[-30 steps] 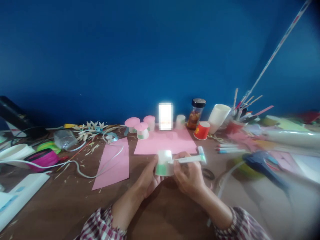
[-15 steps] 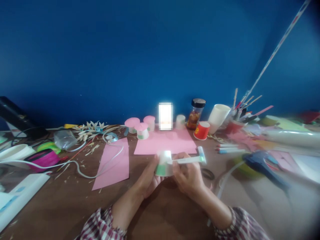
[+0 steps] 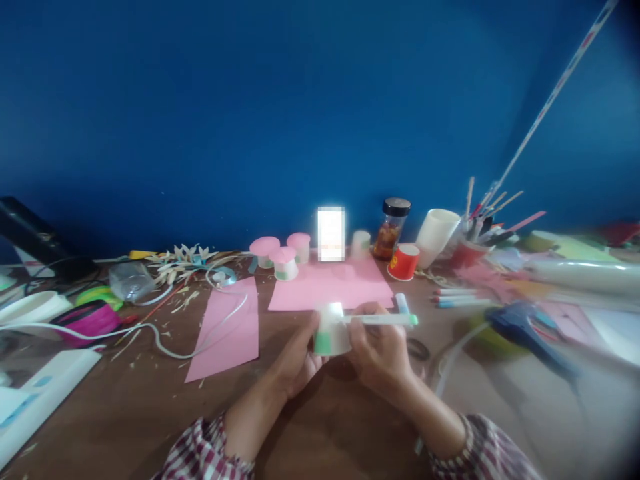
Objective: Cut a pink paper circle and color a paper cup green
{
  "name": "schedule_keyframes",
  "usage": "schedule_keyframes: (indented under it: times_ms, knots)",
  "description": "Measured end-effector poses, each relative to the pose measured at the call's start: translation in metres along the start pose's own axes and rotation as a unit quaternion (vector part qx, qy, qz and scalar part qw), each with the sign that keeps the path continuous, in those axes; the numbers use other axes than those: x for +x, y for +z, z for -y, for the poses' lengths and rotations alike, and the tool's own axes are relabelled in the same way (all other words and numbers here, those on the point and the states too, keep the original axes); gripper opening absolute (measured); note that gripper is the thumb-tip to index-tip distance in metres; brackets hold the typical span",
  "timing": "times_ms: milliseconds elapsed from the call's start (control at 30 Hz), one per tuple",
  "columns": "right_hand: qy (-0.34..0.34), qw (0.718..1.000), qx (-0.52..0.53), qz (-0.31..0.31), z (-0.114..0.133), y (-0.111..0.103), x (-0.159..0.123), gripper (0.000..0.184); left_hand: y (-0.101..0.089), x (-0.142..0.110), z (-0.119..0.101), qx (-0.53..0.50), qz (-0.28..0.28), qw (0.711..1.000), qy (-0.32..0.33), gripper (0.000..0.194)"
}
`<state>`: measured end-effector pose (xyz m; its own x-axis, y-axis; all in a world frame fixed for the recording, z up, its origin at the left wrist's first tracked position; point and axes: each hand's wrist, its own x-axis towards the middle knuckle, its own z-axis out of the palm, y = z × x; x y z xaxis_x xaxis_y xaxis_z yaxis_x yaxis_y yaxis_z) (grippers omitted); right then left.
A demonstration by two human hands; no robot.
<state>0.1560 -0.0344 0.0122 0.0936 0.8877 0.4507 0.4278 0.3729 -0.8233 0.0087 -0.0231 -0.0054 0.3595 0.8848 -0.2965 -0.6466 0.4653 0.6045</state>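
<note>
My left hand is closed around the left side of a white paper cup, which is upside down and has a green patch low on its side. In my right hand is a white marker with a green end, its tip side pointing left at the cup's wall. The right fingers are close to the cup; whether they touch it I cannot tell. Behind the cup lies a pink sheet. Another white marker or cap rests just past my right hand.
Several small cups with pink paper tops stand at the back, near a red cup and a lidded jar. A glue gun lies at right. A white cable crosses a pink strip at left.
The marker in my right hand has swung to nearly level and shifted slightly right. The cup has turned a little, with its green patch now farther left.
</note>
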Motion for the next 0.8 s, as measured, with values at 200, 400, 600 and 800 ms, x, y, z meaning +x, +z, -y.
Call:
schedule_keyframes:
  times_ms: [200, 400, 600, 800]
  knots:
    - [-0.009, 0.999, -0.038, 0.007, 0.0, -0.0004, -0.0007, 0.011, -0.0012, -0.0006, 0.0003, 0.015, -0.005, 1.0, -0.003, 0.043]
    - [-0.012, 0.999, -0.03, 0.015, 0.0013, -0.001, -0.0007, 0.011, -0.0019, 0.0, 0.0003, 0.023, 0.001, 1.0, 0.004, 0.042]
    - [-0.014, 0.999, -0.037, 0.01, 0.0037, -0.0007, -0.0007, 0.012, 0.0011, -0.0007, -0.0004, 0.028, -0.006, 1.0, 0.004, 0.041]
    - [-0.019, 0.999, -0.033, 0.01, 0.0036, -0.0007, -0.0003, 0.012, -0.0018, -0.0003, 0.0011, 0.019, 0.003, 1.0, 0.003, 0.041]
